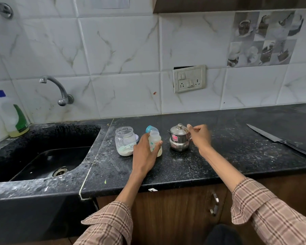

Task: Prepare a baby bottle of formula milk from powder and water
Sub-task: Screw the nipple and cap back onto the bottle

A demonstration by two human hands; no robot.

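A baby bottle (155, 140) with printed markings stands open on the black counter (184, 167), holding pale liquid. My left hand (143, 152) is wrapped around its left side. Behind it lies a teal-tipped bottle cap (151, 129). To the left stands a clear jar (125, 140) with white powder at the bottom and a scoop inside. To the right is a small steel kettle (179, 137) with its lid on. My right hand (200, 136) sits at the kettle's right side, fingers curled by the handle; the handle itself is hidden.
A black sink (48, 156) with a wall tap (57, 89) lies left of the counter. A dish-soap bottle (12, 117) stands in the far left corner. A large knife (281, 140) lies at the right. A socket plate (189, 79) is on the tiled wall.
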